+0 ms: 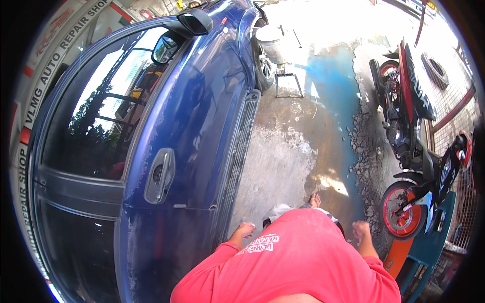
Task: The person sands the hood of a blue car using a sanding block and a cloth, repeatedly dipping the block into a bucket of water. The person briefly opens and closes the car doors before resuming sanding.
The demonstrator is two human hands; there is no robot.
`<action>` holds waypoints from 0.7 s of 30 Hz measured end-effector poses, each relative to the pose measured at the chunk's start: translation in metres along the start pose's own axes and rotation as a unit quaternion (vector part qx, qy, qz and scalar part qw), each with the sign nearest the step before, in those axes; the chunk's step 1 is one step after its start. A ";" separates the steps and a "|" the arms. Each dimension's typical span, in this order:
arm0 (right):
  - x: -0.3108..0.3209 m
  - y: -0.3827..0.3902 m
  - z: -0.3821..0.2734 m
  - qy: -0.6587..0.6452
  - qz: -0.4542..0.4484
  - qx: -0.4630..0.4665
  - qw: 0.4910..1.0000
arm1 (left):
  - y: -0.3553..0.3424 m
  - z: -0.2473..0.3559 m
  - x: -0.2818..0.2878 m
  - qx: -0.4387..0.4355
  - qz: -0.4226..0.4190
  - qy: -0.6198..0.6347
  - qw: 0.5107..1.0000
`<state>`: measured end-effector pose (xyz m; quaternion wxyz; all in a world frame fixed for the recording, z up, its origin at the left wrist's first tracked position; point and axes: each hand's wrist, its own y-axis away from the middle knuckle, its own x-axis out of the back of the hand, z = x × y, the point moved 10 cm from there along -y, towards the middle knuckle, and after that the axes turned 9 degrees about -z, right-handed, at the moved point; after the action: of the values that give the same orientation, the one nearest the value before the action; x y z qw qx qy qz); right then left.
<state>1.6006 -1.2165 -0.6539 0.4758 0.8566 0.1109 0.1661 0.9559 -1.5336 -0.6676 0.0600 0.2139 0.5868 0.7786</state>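
Note:
Beside my body on the left, my left hand (246,230) hangs at hip height with loosely bent fingers and nothing in it. It is nearest to the dark running board (243,126) of a blue car (202,126), apart from it. On my other side, my right hand (360,230) hangs low, its fingers loose and somewhat blurred, with no object visible in it. The car's door handle (159,177) is ahead and left of my left hand. Whitish, dull patches run along the door's paint. My bare foot (315,200) shows ahead of my red shirt (303,257).
A white tub (270,36) and a small metal stand (288,86) are by the car's front wheel (263,63). On the right stand motorcycles (410,96), with a loose tyre (435,71) near wire mesh. Broken concrete (368,151) borders the blue-stained floor (331,81).

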 end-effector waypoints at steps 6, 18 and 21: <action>-0.002 -0.083 -0.291 0.053 -0.061 0.131 0.988 | -0.016 0.128 0.072 0.009 0.030 0.129 0.991; -0.034 -0.180 -0.400 0.158 -0.049 0.165 0.972 | -0.171 0.379 0.319 -0.051 0.025 0.059 0.997; -0.011 -0.159 -0.349 0.100 -0.001 -0.009 0.995 | -0.199 0.434 0.387 -0.061 -0.001 0.025 0.998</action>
<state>1.4495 -0.8656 -0.6201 0.4700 0.8314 0.1571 0.2514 0.7514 -0.9539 -0.6576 0.0595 0.1900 0.5393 0.8182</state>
